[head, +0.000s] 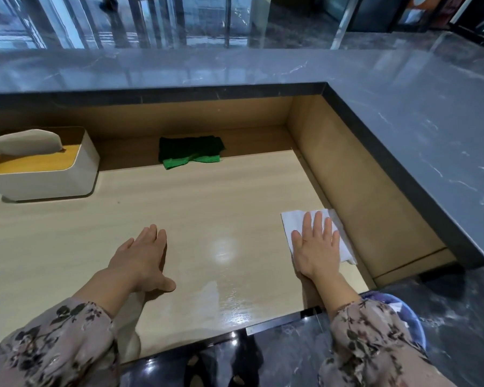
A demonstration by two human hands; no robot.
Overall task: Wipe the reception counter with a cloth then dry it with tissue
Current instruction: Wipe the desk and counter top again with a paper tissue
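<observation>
Pale wood-grain laminate makes up the counter in front of you, glossy, with a wet-looking sheen near the front edge between your arms. A raised ledge of grey veined stone wraps it along the back and down the right side, with tan panels forming the walls below. Dark marbled floor shows past the near edge, and a blue basin sits low at right, partly behind your sleeve.

Your right hand lies flat, fingers spread, pressing the white tissue onto the counter close to the right wall; the tissue's far edge nearly meets that wall. Your left hand is released, palm down, holding nothing, resting near the counter's middle.

Green cloth lies folded at the back, half in the ledge's shadow, well apart from both hands. A white tissue box with a wooden lid stands at back left, one sheet poking up.

Open room: the wide middle band from box to tissue is bare. Tight spots: right wall and back overhang.
</observation>
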